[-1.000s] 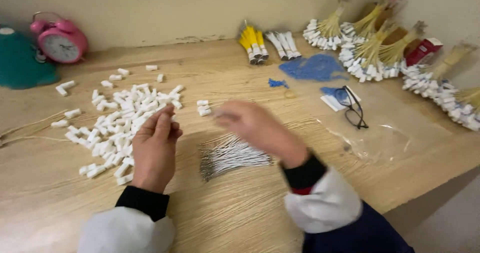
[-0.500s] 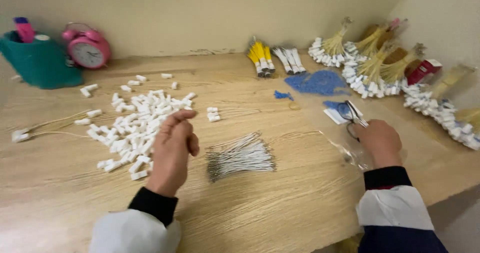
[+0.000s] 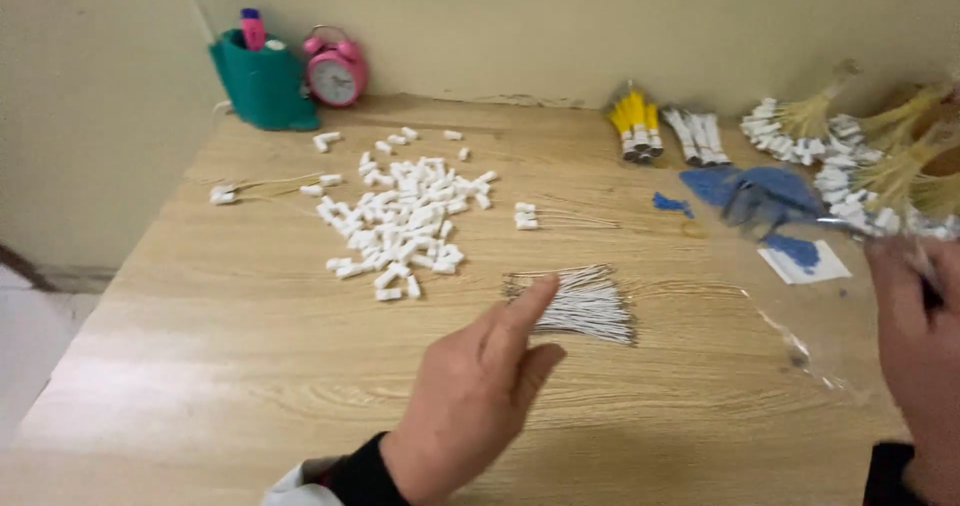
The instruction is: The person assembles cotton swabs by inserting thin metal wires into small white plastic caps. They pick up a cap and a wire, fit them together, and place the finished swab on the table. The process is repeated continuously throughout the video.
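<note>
Here the left hand (image 3: 470, 401) hovers just above the wooden table (image 3: 200, 366) near its front edge, fingers loosely together and slightly curled, holding nothing; its fingertips point toward the bundle of thin white wires (image 3: 580, 301) lying flat near the middle of the surface. The right hand (image 3: 915, 346) is at the right edge, pinching a clear plastic bag (image 3: 800, 256) that it lifts off the table; how the fingers close on it is partly blurred.

A sweep of the left hand could scatter the wire bundle, since the strands lie loose and only roughly aligned. The heap of small white plastic connectors (image 3: 400, 221) sits toward the back left of the bundle, and a brush of the sleeve could push pieces among the wires or off the table. The raised bag hangs over the blue scraps (image 3: 760, 191) and the finished tassel-like wire bunches (image 3: 850, 156) at the back right corner; dragging it could snag them. A pink alarm clock (image 3: 335, 71) and a teal pen holder (image 3: 262, 86) stand at the back left, well apart.
</note>
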